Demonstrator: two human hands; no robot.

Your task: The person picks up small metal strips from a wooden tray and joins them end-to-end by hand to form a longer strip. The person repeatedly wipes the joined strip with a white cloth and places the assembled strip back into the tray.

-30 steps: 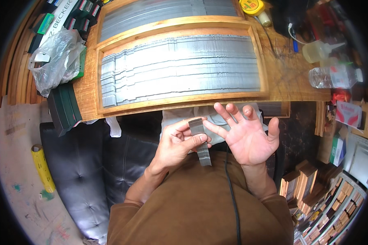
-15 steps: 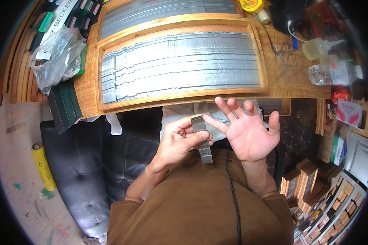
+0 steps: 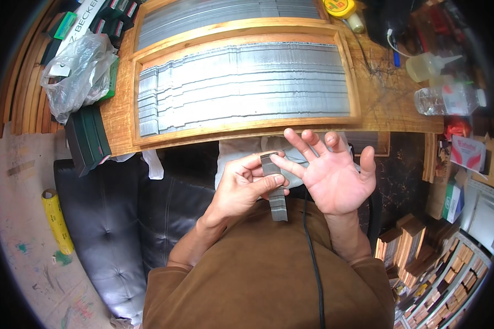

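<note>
Grey strip: banded, narrow piece (image 3: 279, 206), held in front of the shirt, below the near edge of the table; it stands slightly slanted, its lower end hanging free below the thumb. Whether it is one piece or a thin stack, I cannot tell.
Left hand: grasping; the left hand (image 3: 236, 188) pinches the strip midway, thumb across its face, fingers behind.
Right hand: released; the right hand (image 3: 335, 181) is turned palm up with fingers spread, the little finger reaching the strip's upper end and apparently touching it.
Clothing: brown shirt (image 3: 258, 274), a black cord (image 3: 313, 257) running down its front.
Near frame: wooden frame (image 3: 247, 126) on the table (image 3: 398, 112), packed with shiny grey strips (image 3: 252, 82) in rows.
Far frame: second wooden frame (image 3: 322, 10), beyond the first, also holding grey strips.
Table, left: clear plastic bag (image 3: 82, 77); dark green box (image 3: 88, 140) at the corner.
Table, right: yellow tape measure (image 3: 339, 6) at the far side; squeeze bottle (image 3: 422, 67) just beyond a clear bottle (image 3: 447, 101).
Seating: black tufted seat (image 3: 107, 230), a yellow roll (image 3: 57, 222) beside it.
</note>
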